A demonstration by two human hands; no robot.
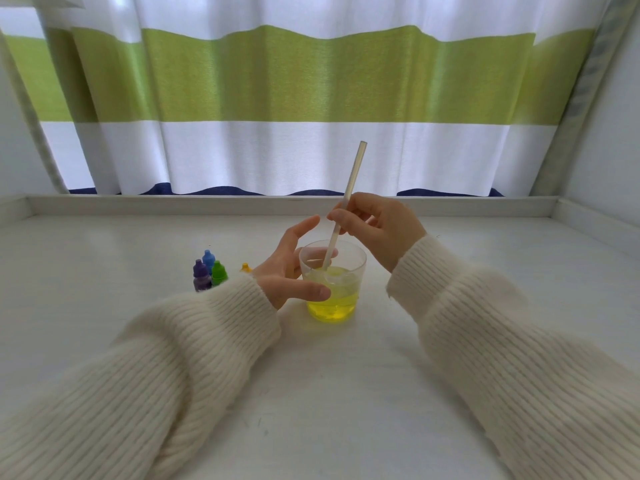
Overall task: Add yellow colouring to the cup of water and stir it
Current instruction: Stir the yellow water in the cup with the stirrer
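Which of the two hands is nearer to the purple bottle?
Left. The left hand is beside the purple bottle, holding the cup; the right hand is beyond the cup.

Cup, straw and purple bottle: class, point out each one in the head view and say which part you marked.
cup (356,268), head view, clear wall on its right side above the yellow water
straw (355,171), head view, upper shaft above the right hand
purple bottle (199,268), head view, its purple cap
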